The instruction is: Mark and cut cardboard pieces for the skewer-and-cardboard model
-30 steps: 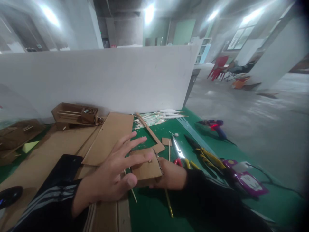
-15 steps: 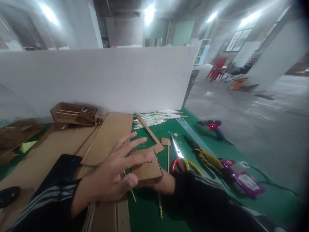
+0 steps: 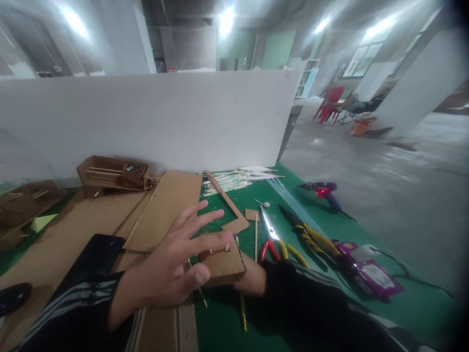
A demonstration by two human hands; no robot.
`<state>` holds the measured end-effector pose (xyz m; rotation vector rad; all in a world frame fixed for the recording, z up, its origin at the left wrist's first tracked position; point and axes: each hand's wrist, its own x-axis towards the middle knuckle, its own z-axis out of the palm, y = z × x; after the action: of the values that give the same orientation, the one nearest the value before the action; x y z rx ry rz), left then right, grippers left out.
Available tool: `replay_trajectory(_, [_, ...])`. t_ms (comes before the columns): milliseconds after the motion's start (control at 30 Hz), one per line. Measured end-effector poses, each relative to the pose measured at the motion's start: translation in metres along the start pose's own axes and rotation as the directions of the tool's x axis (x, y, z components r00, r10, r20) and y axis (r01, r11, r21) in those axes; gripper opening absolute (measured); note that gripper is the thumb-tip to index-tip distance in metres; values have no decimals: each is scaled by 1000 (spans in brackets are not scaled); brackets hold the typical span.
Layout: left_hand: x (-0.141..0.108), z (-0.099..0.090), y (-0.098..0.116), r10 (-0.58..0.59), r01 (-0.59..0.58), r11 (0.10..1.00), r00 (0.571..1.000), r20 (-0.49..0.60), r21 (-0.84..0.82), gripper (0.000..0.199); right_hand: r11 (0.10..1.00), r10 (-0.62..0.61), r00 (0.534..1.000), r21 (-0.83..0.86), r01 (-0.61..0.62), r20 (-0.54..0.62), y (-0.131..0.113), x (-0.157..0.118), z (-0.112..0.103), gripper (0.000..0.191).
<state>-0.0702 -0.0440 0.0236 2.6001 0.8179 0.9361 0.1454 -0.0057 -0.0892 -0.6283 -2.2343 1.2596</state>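
Note:
A small brown cardboard box (image 3: 224, 266) with short wooden stick ends poking from its top is in front of me, above the green tabletop. My right hand (image 3: 252, 279) reaches in from the right and holds it from below and behind; its fingers are hidden by the box. Over the box spreads my left hand (image 3: 172, 259), fingers stretched apart. Its index fingertip lies at the stick ends on the box's top, and its thumb is beside the near left edge. A thin wooden stick (image 3: 202, 297) lies under the left hand.
Right of the box lie scissors (image 3: 270, 230), yellow-handled pliers (image 3: 311, 237), a purple device (image 3: 370, 269) and a glue gun (image 3: 324, 191). Cardboard sheets (image 3: 168, 205) cover the left side, near an open cardboard box (image 3: 110, 172). A white partition (image 3: 154, 122) stands behind.
The small cardboard box has tilted and shifted slightly in my right hand, so more of the stick ends on top shows. My left hand has barely moved.

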Motion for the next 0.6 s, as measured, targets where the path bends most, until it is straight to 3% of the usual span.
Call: replay_trajectory(600, [-1,0,-1,-9,9,1000,1000,8,-5,53,998,9,1000,-59,-9,13,-11,2,-5,58])
